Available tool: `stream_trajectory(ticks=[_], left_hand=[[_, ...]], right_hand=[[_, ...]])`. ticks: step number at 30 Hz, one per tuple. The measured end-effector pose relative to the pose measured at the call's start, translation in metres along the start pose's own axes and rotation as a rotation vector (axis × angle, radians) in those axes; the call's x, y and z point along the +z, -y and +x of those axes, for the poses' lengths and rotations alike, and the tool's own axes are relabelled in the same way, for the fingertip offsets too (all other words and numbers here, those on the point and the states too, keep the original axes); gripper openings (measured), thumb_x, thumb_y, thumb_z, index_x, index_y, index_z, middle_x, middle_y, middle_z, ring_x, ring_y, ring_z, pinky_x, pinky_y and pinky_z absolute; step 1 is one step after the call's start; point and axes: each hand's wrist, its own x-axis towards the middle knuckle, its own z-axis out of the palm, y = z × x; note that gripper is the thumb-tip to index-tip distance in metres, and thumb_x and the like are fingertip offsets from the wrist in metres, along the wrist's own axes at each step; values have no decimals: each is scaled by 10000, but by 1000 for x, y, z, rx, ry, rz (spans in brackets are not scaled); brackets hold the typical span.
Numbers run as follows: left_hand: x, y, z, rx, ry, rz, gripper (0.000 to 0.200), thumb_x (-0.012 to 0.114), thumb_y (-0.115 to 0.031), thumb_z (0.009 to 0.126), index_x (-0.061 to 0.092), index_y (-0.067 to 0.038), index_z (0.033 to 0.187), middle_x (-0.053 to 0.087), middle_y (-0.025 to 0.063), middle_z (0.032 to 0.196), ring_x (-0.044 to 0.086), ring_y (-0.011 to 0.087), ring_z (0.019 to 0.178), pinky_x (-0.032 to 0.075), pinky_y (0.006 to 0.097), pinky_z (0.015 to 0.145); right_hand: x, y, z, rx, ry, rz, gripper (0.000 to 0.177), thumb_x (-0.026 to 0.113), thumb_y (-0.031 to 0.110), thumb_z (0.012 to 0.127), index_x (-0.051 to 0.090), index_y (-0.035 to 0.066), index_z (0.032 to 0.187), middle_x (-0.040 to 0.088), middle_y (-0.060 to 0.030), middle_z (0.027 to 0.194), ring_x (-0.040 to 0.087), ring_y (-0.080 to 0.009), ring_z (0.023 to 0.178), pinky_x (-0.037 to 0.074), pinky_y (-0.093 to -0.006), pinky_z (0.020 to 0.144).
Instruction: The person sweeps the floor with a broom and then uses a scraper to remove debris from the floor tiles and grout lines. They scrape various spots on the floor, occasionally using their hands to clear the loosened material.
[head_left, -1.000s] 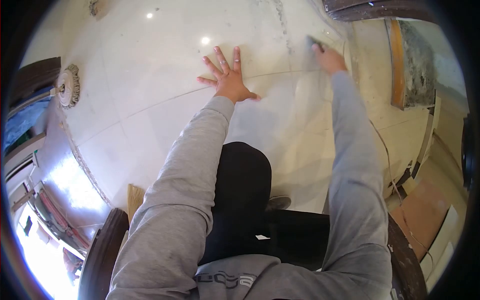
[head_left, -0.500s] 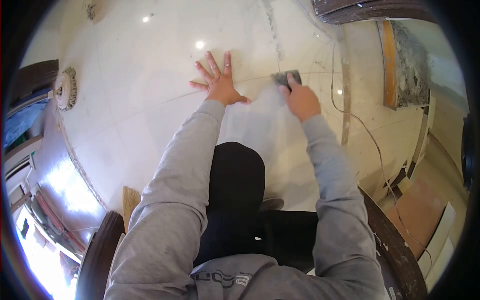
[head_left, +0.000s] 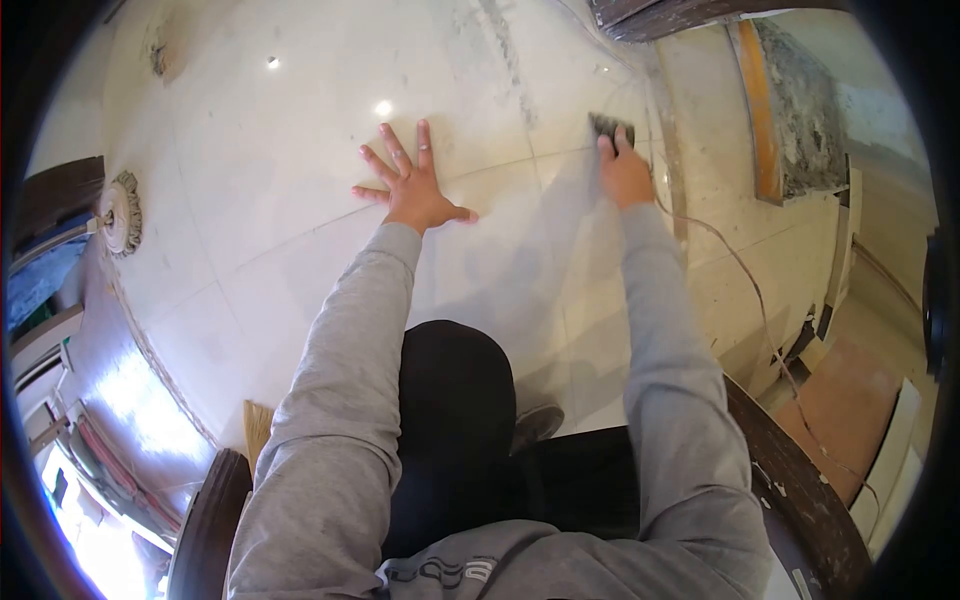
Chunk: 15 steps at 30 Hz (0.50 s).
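Pale tiled floor [head_left: 280,230] fills the view. My right hand [head_left: 627,177] grips a dark pad [head_left: 611,127], holding it flat on the floor under my fingertips. My left hand [head_left: 412,190] lies spread, palm down, well apart to its left. A thin cord [head_left: 745,275] trails just right of my right hand.

Long grey sweatshirt sleeves [head_left: 345,340] with ribbed cuffs cover both arms. Pale outlined lettering [head_left: 437,573] runs across the chest. Black trousers [head_left: 450,420] cover the legs. The left hand [head_left: 412,190] wears a ring [head_left: 424,148].
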Motion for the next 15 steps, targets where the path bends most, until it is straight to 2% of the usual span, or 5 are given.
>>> stream_trajectory(ticks=[2, 5, 10, 11, 15], left_hand=[[1, 1, 1, 0, -10, 11, 1515, 929, -502, 499, -122, -277, 1566, -299, 222, 1568, -275, 568, 1385, 57, 840, 981], [0, 0, 0, -7, -6, 19, 1510, 928, -498, 503, -121, -280, 1566, -298, 222, 1568, -271, 568, 1387, 64, 837, 984], [-2, 3, 2, 13, 12, -4, 1515, 938, -475, 502, -122, -274, 1566, -294, 230, 1567, -274, 568, 1385, 55, 839, 981], [1, 5, 3, 6, 15, -5, 1515, 938, -475, 502, -122, -274, 1566, -294, 230, 1567, -274, 568, 1385, 55, 839, 981], [9, 5, 6, 31, -35, 5, 1546, 938, -515, 477, -137, -272, 1562, -290, 254, 1560, -267, 602, 1368, 62, 855, 951]], right_hand=[[-3, -1, 43, -48, -4, -45, 610, 465, 488, 958, 467, 115, 1441, 618, -273, 1228, 560, -448, 1184, 434, -465, 1028], [-15, -14, 54, -109, 6, -61, 620, 473, 502, 952, 489, 100, 1423, 612, -274, 1238, 560, -434, 1193, 432, -458, 1032], [-18, -68, 19, -139, 27, 23, 626, 481, 554, 942, 483, 175, 1440, 626, -247, 1235, 590, -410, 1162, 441, -438, 1023], [-25, -67, 23, -90, 123, 5, 615, 482, 566, 941, 475, 217, 1447, 631, -242, 1231, 595, -398, 1161, 446, -423, 1015], [-29, -47, 72, -205, 76, -31, 623, 488, 573, 939, 462, 227, 1456, 631, -257, 1219, 601, -395, 1155, 449, -413, 1010]])
